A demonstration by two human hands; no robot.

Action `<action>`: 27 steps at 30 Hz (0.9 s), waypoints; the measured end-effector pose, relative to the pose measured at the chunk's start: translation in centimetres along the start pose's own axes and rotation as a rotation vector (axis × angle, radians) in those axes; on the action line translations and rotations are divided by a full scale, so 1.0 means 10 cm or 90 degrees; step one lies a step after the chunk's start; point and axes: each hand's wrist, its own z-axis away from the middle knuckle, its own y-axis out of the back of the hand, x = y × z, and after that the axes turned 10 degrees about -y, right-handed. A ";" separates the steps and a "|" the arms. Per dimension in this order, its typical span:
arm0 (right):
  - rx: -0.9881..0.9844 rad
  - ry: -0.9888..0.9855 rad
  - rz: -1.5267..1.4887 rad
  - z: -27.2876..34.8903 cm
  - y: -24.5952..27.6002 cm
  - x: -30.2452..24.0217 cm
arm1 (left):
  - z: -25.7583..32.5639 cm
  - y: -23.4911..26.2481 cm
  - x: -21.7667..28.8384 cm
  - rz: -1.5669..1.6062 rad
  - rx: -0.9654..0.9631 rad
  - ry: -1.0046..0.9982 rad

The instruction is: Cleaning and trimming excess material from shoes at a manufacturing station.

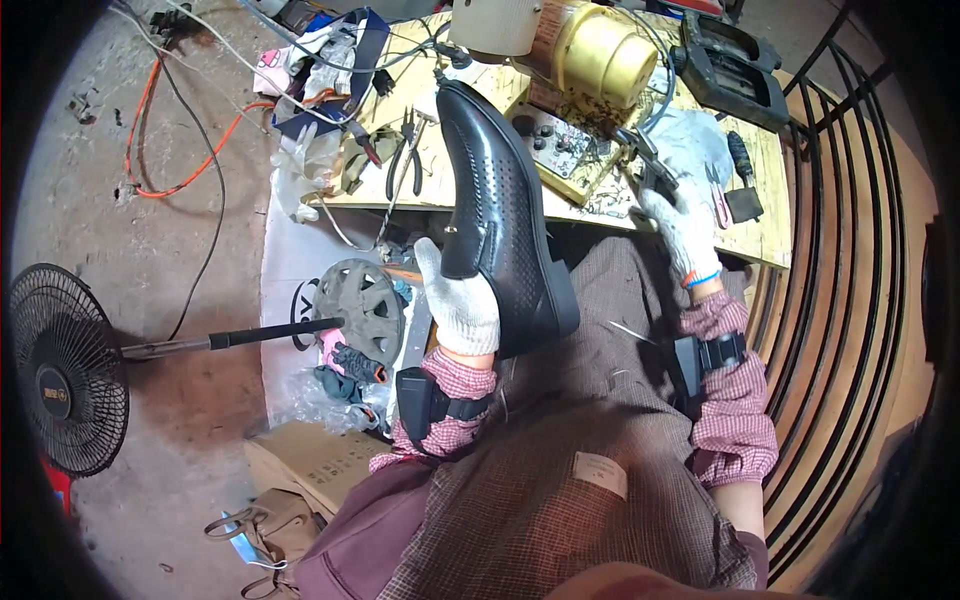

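Observation:
A black leather shoe [488, 190] with punched holes and a dark sole stands nearly on end above my lap, toe upward. My left hand [458, 300], in a white knit glove, is closed on it near the heel opening, thumb at the edge. At the right part of the bench my right hand [684, 225], gloved the same way, is closed around the lower end of a dark metal tool [650, 165]; the tool's exact kind is unclear. The gold-coloured motor housing [605, 60] of a machine rises just beyond, over a dark-spotted plate [565, 150].
On the wooden bench [745, 235] lie pliers [408, 165], pink-handled snips [718, 195] and a black brush [740, 160]. A black metal rack [835, 250] borders the right. At left stand a fan [65, 370] and its round base [358, 310]; a cardboard box [320, 460] sits below.

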 end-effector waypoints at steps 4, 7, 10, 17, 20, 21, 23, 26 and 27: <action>0.044 -0.007 -0.043 -0.16 -0.07 -0.03 | 0.14 -0.10 -0.15 -0.107 0.092 -0.013; -0.028 -0.044 -0.095 -0.15 0.04 -0.11 | 0.23 -0.06 -0.27 -0.229 0.159 0.030; -0.094 -0.117 -0.082 -0.08 0.11 -0.22 | 0.33 -0.09 -0.37 -0.231 0.122 0.156; -0.023 -0.046 -0.065 -0.03 0.02 -0.16 | 0.38 0.05 -0.58 -0.241 0.202 0.206; -0.091 -0.111 -0.368 0.12 0.19 -0.31 | 0.36 0.07 -0.57 -0.234 0.177 0.214; -0.095 -0.112 -0.368 0.17 0.23 -0.39 | 0.36 0.07 -0.57 -0.205 0.176 0.221; -0.203 -0.160 -0.449 0.26 0.37 -0.67 | 0.35 0.08 -0.57 -0.203 0.174 0.221; -0.146 0.072 -0.310 0.26 0.34 -0.69 | 0.35 0.06 -0.57 -0.182 0.170 0.229; -0.068 0.238 -0.184 0.26 0.29 -0.66 | 0.35 0.05 -0.57 -0.160 0.171 0.235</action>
